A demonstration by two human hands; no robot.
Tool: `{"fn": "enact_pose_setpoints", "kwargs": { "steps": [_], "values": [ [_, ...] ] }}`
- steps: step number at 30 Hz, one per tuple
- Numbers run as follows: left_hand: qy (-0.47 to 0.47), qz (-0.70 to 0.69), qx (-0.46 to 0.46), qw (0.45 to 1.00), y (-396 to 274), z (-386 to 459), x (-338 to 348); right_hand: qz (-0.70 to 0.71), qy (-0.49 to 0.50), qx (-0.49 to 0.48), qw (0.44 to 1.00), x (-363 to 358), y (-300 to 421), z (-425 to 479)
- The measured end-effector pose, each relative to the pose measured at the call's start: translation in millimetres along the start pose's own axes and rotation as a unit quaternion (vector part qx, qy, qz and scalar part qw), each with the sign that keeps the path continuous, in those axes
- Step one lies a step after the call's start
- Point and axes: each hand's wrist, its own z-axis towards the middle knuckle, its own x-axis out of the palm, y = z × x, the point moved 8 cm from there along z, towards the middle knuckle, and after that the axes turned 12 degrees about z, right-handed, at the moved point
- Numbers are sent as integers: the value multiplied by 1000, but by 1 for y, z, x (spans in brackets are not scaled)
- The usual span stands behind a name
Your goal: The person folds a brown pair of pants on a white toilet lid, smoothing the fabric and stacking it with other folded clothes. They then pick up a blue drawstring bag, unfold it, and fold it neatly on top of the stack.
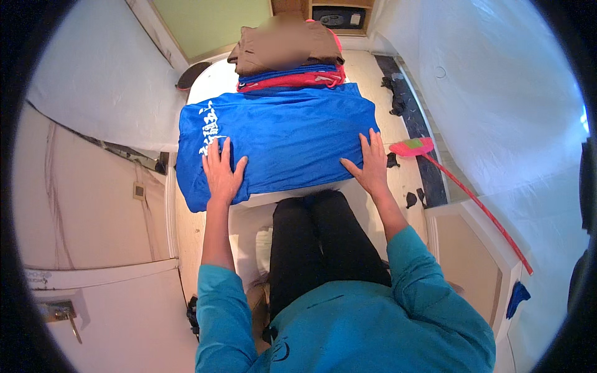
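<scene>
A blue garment (294,135) with white writing along its left side lies spread across a white table (212,79). Its left end hangs over the table's edge. My left hand (221,170) rests flat on the cloth near the writing, fingers spread. Towards the right end, my right hand (371,161) lies on the same cloth, thumb apart from the fingers. Neither hand grips anything. Just behind the blue garment stands a stack of folded clothes: a brown garment (238,53) on top, blue cloth (289,73) under it, and a red garment (294,81) at the bottom.
To the right, a red-handled broom (478,203) with a pink and green head leans with its head near the floor. Translucent plastic sheeting (489,84) hangs on that side. A door with a handle (72,321) is at lower left. Behind the table is a safe (338,18).
</scene>
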Motion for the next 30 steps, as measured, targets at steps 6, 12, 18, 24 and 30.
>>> {"fn": "enact_pose_setpoints", "kwargs": {
  "steps": [6, 12, 18, 24, 30],
  "values": [
    [-32, -55, 72, 995, -75, -16, -21, 26, -25, -25, 999, -6, 3, 1],
    [57, -64, 137, 987, -131, -44, -13, 29, -50, -48, 997, -5, -12, -2],
    [49, -76, 118, 989, -131, -53, -16, 386, -139, 267, 872, 9, -128, -36],
    [4, -107, 33, 994, -128, -83, -19, 705, -85, 386, 589, 50, -124, -69],
    [6, -94, 28, 995, -131, -97, -22, 771, -76, 375, 509, 49, -98, -75]
  ]
}}
